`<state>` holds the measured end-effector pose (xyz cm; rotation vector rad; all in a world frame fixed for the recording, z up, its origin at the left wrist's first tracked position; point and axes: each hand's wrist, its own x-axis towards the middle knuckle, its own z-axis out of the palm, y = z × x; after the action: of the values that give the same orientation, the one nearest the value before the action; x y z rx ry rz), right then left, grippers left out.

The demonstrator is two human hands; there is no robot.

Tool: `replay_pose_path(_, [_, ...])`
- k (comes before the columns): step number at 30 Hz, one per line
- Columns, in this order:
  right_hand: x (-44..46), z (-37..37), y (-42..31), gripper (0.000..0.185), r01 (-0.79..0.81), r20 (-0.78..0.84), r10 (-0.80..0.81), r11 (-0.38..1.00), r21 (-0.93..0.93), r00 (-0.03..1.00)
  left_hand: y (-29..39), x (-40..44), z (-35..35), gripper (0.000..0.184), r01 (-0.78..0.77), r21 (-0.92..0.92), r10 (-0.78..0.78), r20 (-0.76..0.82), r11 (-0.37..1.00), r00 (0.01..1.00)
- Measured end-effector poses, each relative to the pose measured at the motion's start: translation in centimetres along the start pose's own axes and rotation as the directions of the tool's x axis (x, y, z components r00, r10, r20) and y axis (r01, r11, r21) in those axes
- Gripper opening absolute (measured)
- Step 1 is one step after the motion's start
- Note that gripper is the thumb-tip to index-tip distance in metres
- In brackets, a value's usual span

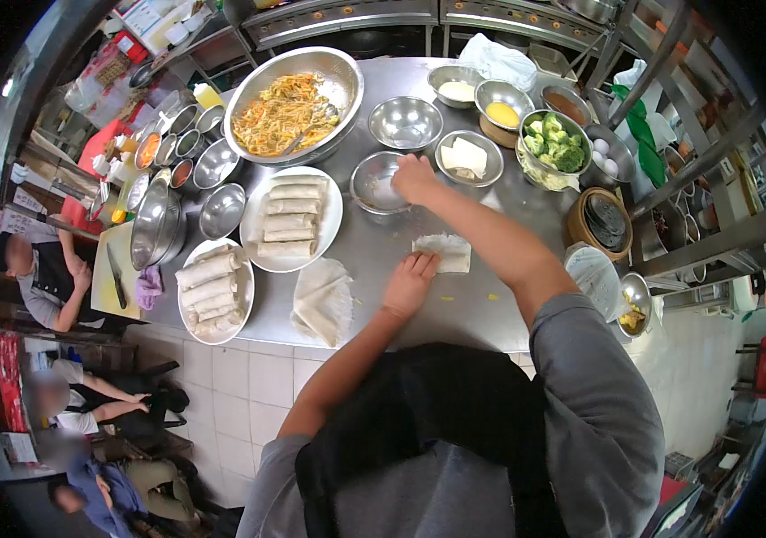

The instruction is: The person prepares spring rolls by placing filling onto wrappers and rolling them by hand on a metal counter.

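Observation:
My left hand [411, 280] rests on the steel table, its fingers pressed over the left end of a partly rolled spring roll [454, 255]. The roll's wrapper is pale and thin, with a loose flap at the far side. My right hand [415, 181] reaches into a small metal bowl [367, 199], fingertips bunched together at its inside; whatever they hold, if anything, is hidden. A loose flat wrapper [322, 300] lies near the table's front edge. Finished rolls lie in rows on a round white plate [333, 208] and an oval white plate [246, 314].
A large bowl of shredded filling [284, 112] stands at the back left. Bowls of broccoli [555, 143], yellow egg liquid [502, 114] and white slices [466, 157] stand to the right. A knife [116, 276] lies on a cutting board [116, 247]. Other people sit or stand at left.

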<state>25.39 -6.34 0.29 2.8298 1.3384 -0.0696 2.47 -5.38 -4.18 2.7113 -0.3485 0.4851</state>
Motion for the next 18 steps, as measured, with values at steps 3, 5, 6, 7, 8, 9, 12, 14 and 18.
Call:
replay_pose_path(3, [-1.2,-3.0,-1.1,0.018,0.048,0.123,-0.076,0.975,0.217,0.99,-0.2,-0.1,0.3,0.043,0.002,0.004,-0.002,-0.02,1.0,1.0])
replay_pose_path(5, [0.8,-1.6,0.7,0.025,-0.044,0.157,-0.055,0.822,0.567,0.986,0.0,-0.1,0.5,0.044,0.006,0.005,-0.006,-0.025,1.0,1.0])
replay_pose_path(6, [1.1,-0.9,1.8,0.028,-0.098,0.177,-0.043,0.695,0.712,0.983,0.0,-0.1,0.7,0.043,0.008,-0.004,-0.008,-0.026,1.0,1.0])
replay_pose_path(7, [-0.4,-2.5,2.2,0.03,-0.161,0.21,-0.005,0.623,0.766,0.978,-0.1,-0.1,0.8,0.043,0.006,-0.014,-0.007,-0.025,1.0,1.0])
replay_pose_path(8, [-2.1,-4.1,2.9,0.032,-0.222,0.245,0.031,0.541,0.811,0.969,-0.1,-0.1,0.8,0.043,0.003,-0.024,-0.003,-0.023,1.0,1.0])
replay_pose_path(9, [-4.0,-5.4,3.4,0.033,-0.277,0.279,0.065,0.451,0.848,0.958,0.0,-0.1,0.7,0.043,-0.001,-0.026,0.0,-0.018,1.0,1.0])
replay_pose_path(12, [-9.9,-1.2,6.7,0.032,0.084,0.079,-0.239,0.604,0.793,0.968,0.0,0.2,0.1,0.043,-0.01,-0.034,0.01,-0.007,0.999,1.0])
replay_pose_path(14, [-14.9,0.6,7.3,0.038,0.258,0.033,-0.316,0.826,0.501,0.948,-0.1,0.2,0.1,0.043,-0.011,-0.044,0.011,-0.001,0.999,1.0])
replay_pose_path(18, [-21.6,0.4,7.2,0.051,0.172,0.079,-0.176,0.983,0.062,0.981,-0.1,-0.1,0.3,0.045,-0.017,-0.029,0.018,0.025,0.999,1.0])
